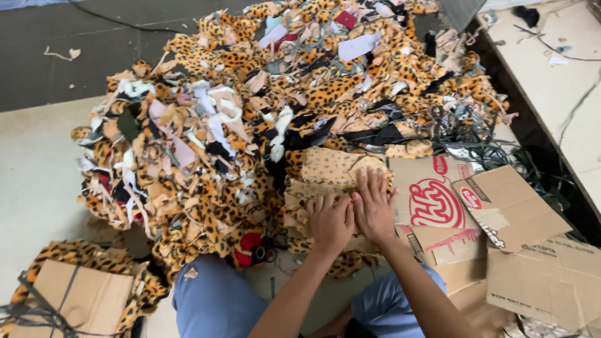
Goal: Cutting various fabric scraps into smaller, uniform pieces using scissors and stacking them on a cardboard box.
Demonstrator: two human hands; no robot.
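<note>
We look down at both hands pressed side by side on a stack of leopard-print fabric pieces [325,172] that lies on the floor [37,181], just in front of our knees. Our left hand [330,222] rests on the near part of the stack with its fingers [320,206] curled under, knuckles up; they lie on the cloth, and we cannot tell whether they pinch any of it. Our right hand [374,209] touches the left one and lies flat, its fingers [373,183] stretched out and slightly spread over the top piece, pressing it down rather than gripping.

Behind and to the left of the stack rises a large heap of fabric scraps [250,100], mostly leopard print mixed with white, pink, black and red bits. Just right of the stack, flattened cardboard boxes [494,213] with red printing lie overlapping one another, touching the stack's edge. A tangle of black straps [463,128] sits beyond the cardboard. At the lower left a bundle of leopard cloth topped with cardboard [81,294] is tied with dark cord. Our blue trouser legs [213,300] frame the bottom of the view, and a small red object [249,249] lies by the left knee.
</note>
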